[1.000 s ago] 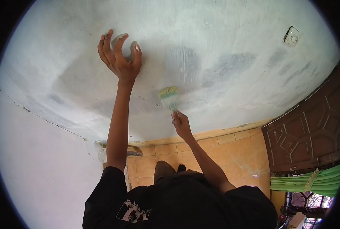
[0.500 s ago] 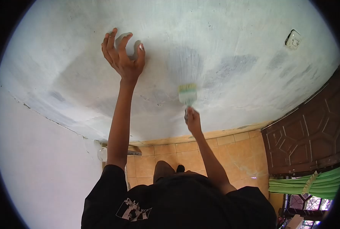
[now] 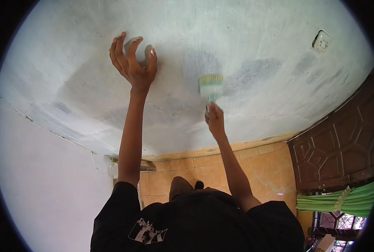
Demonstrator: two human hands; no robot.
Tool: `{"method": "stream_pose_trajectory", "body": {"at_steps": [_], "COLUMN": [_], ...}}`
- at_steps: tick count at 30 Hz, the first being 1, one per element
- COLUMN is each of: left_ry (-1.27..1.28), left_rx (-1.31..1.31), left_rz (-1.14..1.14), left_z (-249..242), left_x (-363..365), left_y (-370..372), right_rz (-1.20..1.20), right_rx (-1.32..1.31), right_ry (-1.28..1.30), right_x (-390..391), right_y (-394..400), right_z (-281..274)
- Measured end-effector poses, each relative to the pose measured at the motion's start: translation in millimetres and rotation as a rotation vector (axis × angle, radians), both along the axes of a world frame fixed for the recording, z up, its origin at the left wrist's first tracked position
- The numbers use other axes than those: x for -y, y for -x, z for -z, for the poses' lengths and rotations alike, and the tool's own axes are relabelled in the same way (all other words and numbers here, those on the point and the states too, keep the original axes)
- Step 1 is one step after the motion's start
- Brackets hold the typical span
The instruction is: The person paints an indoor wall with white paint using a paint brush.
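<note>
Fingers spread and curved, my left hand (image 3: 135, 69) rests with its fingertips against the pale wall (image 3: 254, 38); a white smear marks the thumb. My right hand (image 3: 215, 119) is closed round the handle of a wide paintbrush (image 3: 211, 87). The yellowish bristles point up the wall and lie on or very near a grey damp-looking patch (image 3: 201, 63). More grey patches (image 3: 258, 71) show to the right of the brush. Slight motion blur softens the brush, so exact bristle contact is hard to see.
A white wall switch (image 3: 321, 41) sits at upper right. The brown panelled door (image 3: 338, 138) and a green curtain (image 3: 342, 202) are on the right. Orange floor tiles (image 3: 262, 168) lie below. A white side wall (image 3: 44, 176) with a cracked corner runs along the left.
My right hand and the paintbrush have moved up the wall and slightly right. My left hand keeps its pose against the wall, with only a small shift in view.
</note>
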State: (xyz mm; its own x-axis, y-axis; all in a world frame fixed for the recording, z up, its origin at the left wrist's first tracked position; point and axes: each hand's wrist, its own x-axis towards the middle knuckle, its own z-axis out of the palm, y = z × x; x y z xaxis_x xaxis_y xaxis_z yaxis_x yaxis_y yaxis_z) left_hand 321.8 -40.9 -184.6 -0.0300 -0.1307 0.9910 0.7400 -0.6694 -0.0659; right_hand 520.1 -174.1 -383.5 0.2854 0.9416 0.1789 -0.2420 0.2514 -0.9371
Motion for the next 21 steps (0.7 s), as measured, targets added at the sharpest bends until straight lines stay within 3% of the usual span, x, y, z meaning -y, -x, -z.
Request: {"method": "stream_pose_trajectory", "body": {"at_steps": [3,5,11,13,18,21], "left_ry": [0.02,0.023,0.021,0.015,0.019,0.028], "left_rx": [-0.008,-0.01,-0.007,-0.023,-0.055,-0.068], "left_rz": [-0.023,-0.031,-0.01,-0.01,-0.058,-0.047], "left_z": [3,1,0,-2,-2,-1], "left_x": [-2,-2,2,5,6,9], "left_y": [3,3,0,-1,1,0], "right_rz": [0.015,0.004,0.001,0.027,0.082,0.078], "right_rx": [0.03,0.012,0.0,0.051,0.104,0.093], "right_ry": [0.108,0.1,-0.012,-0.064,-0.05,0.033], "right_x": [32,47,16,0,9,35], "right_y": [6,12,-1,-5,3,11], "right_z": [67,65,-33,-29,77,102]}}
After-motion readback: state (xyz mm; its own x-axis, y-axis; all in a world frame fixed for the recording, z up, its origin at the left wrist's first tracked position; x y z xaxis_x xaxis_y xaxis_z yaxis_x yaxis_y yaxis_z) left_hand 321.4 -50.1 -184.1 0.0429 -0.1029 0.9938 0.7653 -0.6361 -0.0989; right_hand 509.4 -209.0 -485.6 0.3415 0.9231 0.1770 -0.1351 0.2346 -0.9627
